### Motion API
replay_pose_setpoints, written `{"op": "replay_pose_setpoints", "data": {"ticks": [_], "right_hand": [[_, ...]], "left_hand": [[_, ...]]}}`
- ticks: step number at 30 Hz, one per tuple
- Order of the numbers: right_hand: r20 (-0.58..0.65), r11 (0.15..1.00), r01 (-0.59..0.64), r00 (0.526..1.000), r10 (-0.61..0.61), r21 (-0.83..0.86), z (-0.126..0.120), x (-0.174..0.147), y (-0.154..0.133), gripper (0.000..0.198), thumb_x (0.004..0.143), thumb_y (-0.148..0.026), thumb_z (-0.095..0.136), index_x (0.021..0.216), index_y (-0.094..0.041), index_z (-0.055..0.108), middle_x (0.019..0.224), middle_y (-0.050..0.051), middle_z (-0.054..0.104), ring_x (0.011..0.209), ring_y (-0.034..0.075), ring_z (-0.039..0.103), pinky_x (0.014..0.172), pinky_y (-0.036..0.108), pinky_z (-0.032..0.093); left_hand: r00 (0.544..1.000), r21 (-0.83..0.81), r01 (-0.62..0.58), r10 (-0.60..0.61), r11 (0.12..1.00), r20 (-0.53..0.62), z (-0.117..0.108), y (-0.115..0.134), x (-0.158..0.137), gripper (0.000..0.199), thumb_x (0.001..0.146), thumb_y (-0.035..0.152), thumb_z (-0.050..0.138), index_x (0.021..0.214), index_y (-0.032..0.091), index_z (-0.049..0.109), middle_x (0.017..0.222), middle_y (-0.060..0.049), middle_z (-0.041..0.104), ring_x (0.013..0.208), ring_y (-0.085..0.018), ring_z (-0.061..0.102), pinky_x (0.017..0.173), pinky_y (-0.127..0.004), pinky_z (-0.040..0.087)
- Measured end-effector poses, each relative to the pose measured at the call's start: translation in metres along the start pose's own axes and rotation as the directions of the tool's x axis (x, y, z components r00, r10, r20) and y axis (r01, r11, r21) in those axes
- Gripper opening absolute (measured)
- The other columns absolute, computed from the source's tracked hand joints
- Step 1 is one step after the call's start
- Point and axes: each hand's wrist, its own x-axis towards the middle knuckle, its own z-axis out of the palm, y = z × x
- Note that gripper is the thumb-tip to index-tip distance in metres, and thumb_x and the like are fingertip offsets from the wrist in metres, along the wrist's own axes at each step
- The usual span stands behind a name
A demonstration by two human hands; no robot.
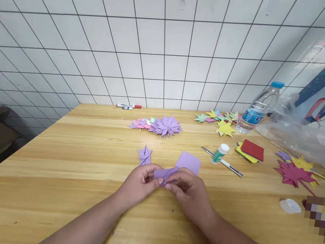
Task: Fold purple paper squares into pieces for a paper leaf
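Note:
Between my two hands is a partly folded piece of purple paper. My left hand pinches its left side, thumb in front. On the other side, my right hand grips the paper with thumb and fingertips. Just beyond my left hand lies a folded purple leaf-like piece with pointed tips, its lower end partly hidden. A flat purple paper square rests on the table behind my right hand, which covers its near edge.
Beyond my hands lie purple paper leaves and markers. A glue stick touches a utility knife. Farther right are coloured paper squares, a water bottle, a dark red paper leaf and a small clear cup.

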Motion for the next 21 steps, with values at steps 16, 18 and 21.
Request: {"op": "replay_pose_setpoints", "data": {"ticks": [16, 18, 21], "right_hand": [[-0.162, 0.988, -0.157, 0.974, 0.155, 0.001, -0.0034, 0.0013, -0.0034, 0.009, 0.074, -0.027, 0.060, 0.072, -0.018, 0.061, 0.071, 0.002, 0.063, 0.064, 0.014, 0.057, 0.054, 0.023, 0.045], [-0.167, 0.985, -0.171, 0.972, 0.168, -0.005, -0.0034, 0.0015, -0.0040, 0.010, 0.074, -0.028, 0.060, 0.071, -0.018, 0.061, 0.070, 0.002, 0.063, 0.063, 0.013, 0.056, 0.054, 0.023, 0.045], [-0.158, 0.981, -0.192, 0.969, 0.189, -0.007, -0.0030, 0.0018, -0.0035, 0.013, 0.075, -0.029, 0.059, 0.070, -0.018, 0.059, 0.067, 0.001, 0.062, 0.058, 0.013, 0.055, 0.052, 0.023, 0.043]], "left_hand": [[0.993, 0.213, -0.060, 0.037, 0.975, 0.108, -0.0009, 0.0028, -0.0016, 0.033, 0.083, 0.040, 0.051, 0.070, 0.014, 0.066, 0.073, -0.006, 0.067, 0.071, -0.017, 0.060, 0.069, -0.026, 0.043], [0.992, 0.222, -0.067, 0.042, 0.973, 0.118, -0.0007, 0.0038, -0.0026, 0.036, 0.084, 0.041, 0.047, 0.070, 0.015, 0.068, 0.075, -0.007, 0.068, 0.073, -0.018, 0.061, 0.071, -0.027, 0.044], [0.991, 0.184, -0.072, 0.050, 0.980, 0.126, -0.0001, 0.0048, -0.0040, 0.036, 0.085, 0.042, 0.046, 0.082, 0.015, 0.069, 0.079, -0.008, 0.069, 0.078, -0.019, 0.062, 0.075, -0.028, 0.045]]}}
